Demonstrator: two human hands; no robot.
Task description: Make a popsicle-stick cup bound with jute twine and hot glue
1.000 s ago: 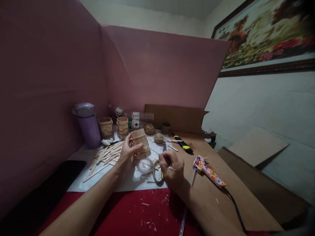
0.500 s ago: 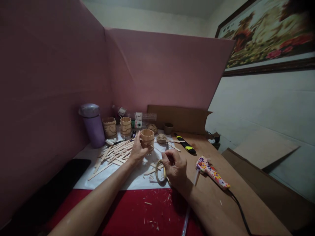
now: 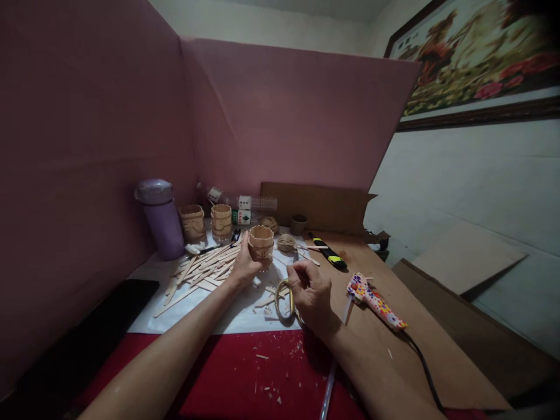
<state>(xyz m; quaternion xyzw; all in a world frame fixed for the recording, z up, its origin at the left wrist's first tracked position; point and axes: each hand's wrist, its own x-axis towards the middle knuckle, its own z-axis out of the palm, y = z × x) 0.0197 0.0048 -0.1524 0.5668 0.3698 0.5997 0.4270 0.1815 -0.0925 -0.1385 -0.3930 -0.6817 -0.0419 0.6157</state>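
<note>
Wooden cup (image 3: 262,252), tipped a second ago, now sits upright in the left hand's (image 3: 245,266) curled grip over the white sheet (image 3: 236,318); its contents are unreadable. Matching cups (image 3: 221,223) stand at the sheet's far-left corner. The right hand (image 3: 311,290) is bunched near the scissors (image 3: 277,304); I cannot tell what it holds.

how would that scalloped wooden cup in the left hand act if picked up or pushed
The scalloped wooden cup is probably light for its size, being hollow and thin-walled. It seems stiff, its rim looking round in the grip of the left hand. Its curved wall suggests it might roll if tipped over.
</note>
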